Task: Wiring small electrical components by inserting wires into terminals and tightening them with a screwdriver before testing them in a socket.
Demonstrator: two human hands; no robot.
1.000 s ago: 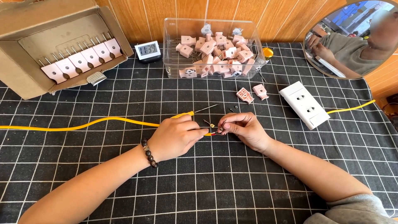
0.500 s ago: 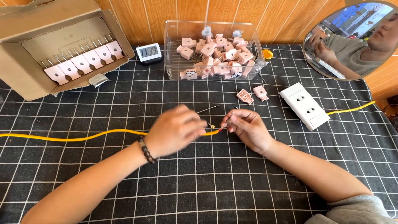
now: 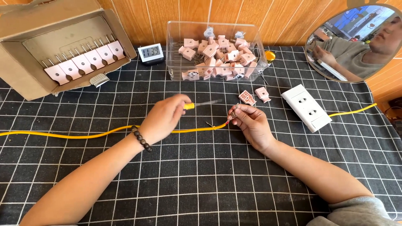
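1. My left hand (image 3: 163,118) is closed around a screwdriver (image 3: 201,104) with a yellow handle, its shaft pointing right, above the middle of the table (image 3: 201,184).
2. My right hand (image 3: 251,124) pinches the stripped end of the yellow cable (image 3: 83,134) between thumb and fingertips; small metal bits show at the tip (image 3: 231,115), too fine to make out.
3. The cable runs from the left edge across the middle to my right hand. No plug body sits on its end.
4. Two pink plug parts (image 3: 254,95) lie loose just behind my right hand, untouched.
5. By my reading the wiring is early: wire end bared and held, shell not yet fitted or screwed.
6. The white socket (image 3: 305,108) lies near the right edge, its own yellow lead trailing off.
7. At the back edge: a clear bin (image 3: 173,50) of pink plugs, a small clock (image 3: 150,52), and a cardboard box (image 3: 25,25) with a row of finished plugs at the back left corner.
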